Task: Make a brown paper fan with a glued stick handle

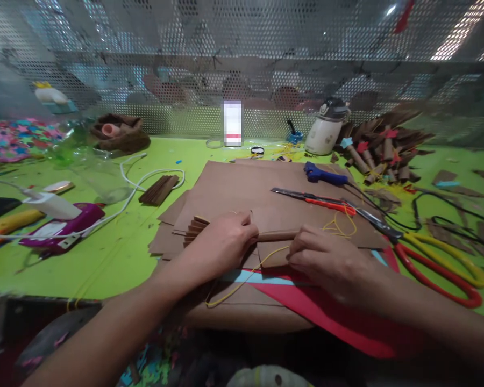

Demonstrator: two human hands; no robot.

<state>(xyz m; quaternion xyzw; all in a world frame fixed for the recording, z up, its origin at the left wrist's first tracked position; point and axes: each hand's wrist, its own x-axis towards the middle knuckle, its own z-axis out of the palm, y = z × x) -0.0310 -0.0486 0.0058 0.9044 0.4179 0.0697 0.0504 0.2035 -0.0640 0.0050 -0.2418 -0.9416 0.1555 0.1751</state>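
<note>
Between my hands lies a thin brown paper roll (279, 235). My left hand (233, 236) is closed at its left end, pressing it down with the fingertips. Pleated brown paper (194, 230) fans out from behind that hand. The fingers of my right hand (320, 257) are curled at the roll's other end, on the edge of a smaller brown paper piece (275, 259). A yellow string (242, 286) loops below my hands. Beneath everything are stacked brown paper sheets (242, 185). What my fingertips pinch is partly hidden.
Behind my right hand lie a red utility knife (331, 204), large scissors (439, 263) and a blue glue gun (326, 174). A folded paper bundle (159, 190) and a purple device (66, 231) with a white cable sit left. A bottle (326, 129) and paper rolls (381, 150) stand behind.
</note>
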